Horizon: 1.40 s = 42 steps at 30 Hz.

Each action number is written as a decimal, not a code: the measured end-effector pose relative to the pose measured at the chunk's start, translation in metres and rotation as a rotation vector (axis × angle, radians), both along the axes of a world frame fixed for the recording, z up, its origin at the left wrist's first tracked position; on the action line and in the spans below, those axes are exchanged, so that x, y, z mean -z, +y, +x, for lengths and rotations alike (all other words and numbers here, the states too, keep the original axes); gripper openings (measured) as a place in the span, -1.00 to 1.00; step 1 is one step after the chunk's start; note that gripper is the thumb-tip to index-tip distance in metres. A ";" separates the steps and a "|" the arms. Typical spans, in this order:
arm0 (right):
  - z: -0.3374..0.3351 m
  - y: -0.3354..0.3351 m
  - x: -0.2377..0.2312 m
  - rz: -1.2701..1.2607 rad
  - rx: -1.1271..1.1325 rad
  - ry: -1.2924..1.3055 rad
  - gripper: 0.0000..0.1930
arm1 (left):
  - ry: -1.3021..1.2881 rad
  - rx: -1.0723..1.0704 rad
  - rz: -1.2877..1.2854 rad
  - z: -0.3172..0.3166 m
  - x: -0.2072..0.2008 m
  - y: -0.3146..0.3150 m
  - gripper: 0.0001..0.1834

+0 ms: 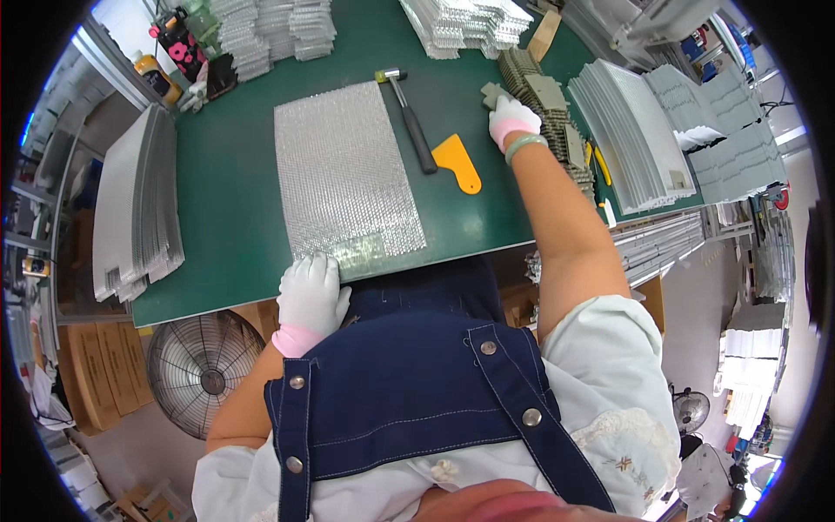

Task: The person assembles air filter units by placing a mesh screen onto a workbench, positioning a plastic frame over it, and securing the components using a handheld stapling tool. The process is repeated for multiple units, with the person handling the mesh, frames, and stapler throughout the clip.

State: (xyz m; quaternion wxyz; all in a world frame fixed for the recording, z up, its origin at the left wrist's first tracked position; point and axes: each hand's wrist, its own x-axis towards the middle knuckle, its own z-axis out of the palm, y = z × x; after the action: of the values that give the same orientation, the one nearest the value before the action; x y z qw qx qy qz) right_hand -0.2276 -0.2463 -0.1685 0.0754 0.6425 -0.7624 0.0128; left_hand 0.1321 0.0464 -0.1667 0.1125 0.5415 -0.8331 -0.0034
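A silver honeycomb-textured sheet point(344, 170) lies flat on the green table, its near edge close to the table's front edge. My left hand point(311, 296), in a white glove with a pink cuff, rests at the sheet's near left corner with its fingers stretched out. Farther off to the right, my right hand point(513, 120), gloved the same way, has its fingers closed on a small grey-green flat piece point(494, 92). Beside that hand stands a long stack of similar grey-green pieces point(546, 92). Its fingertips are partly hidden.
Right of the sheet lie a mallet point(412, 122) and a yellow scraper point(457, 163). Panel stacks stand at the left point(139, 204) and right point(631, 139). Silver sheets point(465, 26) are piled at the back. Yellow-handled pliers point(602, 165) lie by the right stack. Below stands a fan point(209, 370).
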 end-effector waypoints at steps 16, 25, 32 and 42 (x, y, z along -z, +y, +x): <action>-0.036 0.068 -0.015 0.413 -0.055 -0.383 -0.22 | 0.978 -0.613 0.866 0.015 -0.008 0.061 -0.44; -0.039 0.115 -0.014 0.330 -0.005 -0.581 -0.31 | 1.787 -0.640 1.006 0.008 0.048 0.037 -0.42; -0.040 0.096 -0.007 0.554 0.125 -0.524 -0.26 | 1.945 -0.656 0.894 -0.003 0.059 0.040 -0.64; 0.098 0.295 -0.008 0.967 -0.115 -2.100 -0.58 | 2.095 -0.510 0.905 -0.001 0.075 0.042 -0.59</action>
State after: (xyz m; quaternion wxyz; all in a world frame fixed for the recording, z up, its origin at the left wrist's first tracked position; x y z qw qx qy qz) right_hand -0.1296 0.0492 -0.1600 -0.8496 0.3109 -0.3444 0.2507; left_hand 0.1308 0.0885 -0.2420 0.5387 0.4163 -0.1229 -0.7220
